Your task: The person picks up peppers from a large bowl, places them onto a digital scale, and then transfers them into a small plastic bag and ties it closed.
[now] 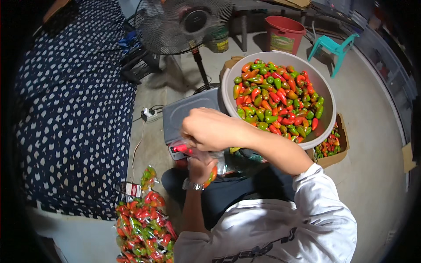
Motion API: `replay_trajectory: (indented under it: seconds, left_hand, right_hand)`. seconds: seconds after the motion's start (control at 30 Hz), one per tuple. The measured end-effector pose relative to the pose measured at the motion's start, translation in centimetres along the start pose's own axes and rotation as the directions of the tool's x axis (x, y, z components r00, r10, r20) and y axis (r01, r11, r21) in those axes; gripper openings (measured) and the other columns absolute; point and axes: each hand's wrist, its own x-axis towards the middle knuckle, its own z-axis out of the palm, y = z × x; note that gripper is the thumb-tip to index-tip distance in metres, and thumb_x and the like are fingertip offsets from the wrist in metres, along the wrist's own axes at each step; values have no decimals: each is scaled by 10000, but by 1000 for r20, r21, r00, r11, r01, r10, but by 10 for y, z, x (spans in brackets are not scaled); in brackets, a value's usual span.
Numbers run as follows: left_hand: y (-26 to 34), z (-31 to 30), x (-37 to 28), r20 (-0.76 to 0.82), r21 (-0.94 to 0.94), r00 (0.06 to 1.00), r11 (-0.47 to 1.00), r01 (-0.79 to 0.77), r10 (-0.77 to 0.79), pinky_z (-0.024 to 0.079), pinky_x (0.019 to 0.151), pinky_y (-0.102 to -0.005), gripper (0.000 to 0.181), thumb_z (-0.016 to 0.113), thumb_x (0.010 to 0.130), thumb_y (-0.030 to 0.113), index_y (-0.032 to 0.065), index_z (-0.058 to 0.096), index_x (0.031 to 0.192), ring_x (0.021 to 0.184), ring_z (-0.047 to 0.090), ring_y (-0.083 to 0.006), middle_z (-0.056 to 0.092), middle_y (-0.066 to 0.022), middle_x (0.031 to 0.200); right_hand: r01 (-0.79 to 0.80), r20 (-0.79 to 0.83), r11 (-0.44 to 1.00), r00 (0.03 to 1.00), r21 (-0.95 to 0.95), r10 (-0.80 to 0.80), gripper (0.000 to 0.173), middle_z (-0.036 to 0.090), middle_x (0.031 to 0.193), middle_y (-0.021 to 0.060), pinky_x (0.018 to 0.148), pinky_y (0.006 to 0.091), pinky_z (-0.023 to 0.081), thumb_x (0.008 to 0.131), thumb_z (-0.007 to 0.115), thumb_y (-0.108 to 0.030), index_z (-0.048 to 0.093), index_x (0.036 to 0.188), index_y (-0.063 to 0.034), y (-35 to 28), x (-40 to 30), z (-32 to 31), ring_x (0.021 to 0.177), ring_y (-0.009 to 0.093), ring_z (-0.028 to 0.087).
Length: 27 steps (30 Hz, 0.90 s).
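My left hand, with a metal-band watch at its wrist, grips a clear plastic bag of peppers; most of the bag is hidden behind the hand. Above it my right hand is closed in a fist on the bag's thin plastic. Both hands are over the near edge of a grey digital scale, whose red display shows through the film. To the right, beyond my right forearm, a large pale round tub holds many red, green and orange peppers.
Bagged peppers are heaped at lower left. A cardboard box with more peppers stands under the tub's right side. A pedestal fan, red bucket, turquoise chair, power strip and patterned cloth surround the floor space.
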Motion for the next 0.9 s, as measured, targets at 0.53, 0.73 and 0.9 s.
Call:
replay_trajectory:
  seconds: [0.53, 0.73, 0.9]
  left_hand:
    - [-13, -38, -77, -258, -177, 940, 967, 182, -224, 500, 851, -467, 306, 695, 780, 165, 8, 643, 1037, 994, 587, -403, 649, -190, 1006]
    - [5, -53, -64, -283, -112, 931, 972, 206, -230, 493, 785, -443, 164, 674, 765, 98, 17, 687, 908, 918, 586, -384, 655, -170, 889]
    - [15, -55, -56, -422, -142, 862, 959, 243, -281, 487, 766, -429, 171, 675, 730, 6, 2, 691, 900, 897, 589, -363, 638, -159, 887]
  right_hand:
    - [471, 144, 710, 870, -524, -471, 427, 584, 1255, 147, 909, 395, 472, 837, 571, -237, 577, 1219, -48, -114, -65, 177, 1262, 231, 516]
    - [-227, 179, 851, 921, -474, 345, 353, 721, 853, 139, 736, 428, 562, 900, 548, -178, 599, 1219, -36, -38, -44, 190, 819, 313, 718]
    - [-131, 295, 938, 955, 321, 32, 200, 689, 797, 222, 701, 492, 524, 923, 548, -135, 677, 904, 17, -10, -35, 155, 765, 402, 680]
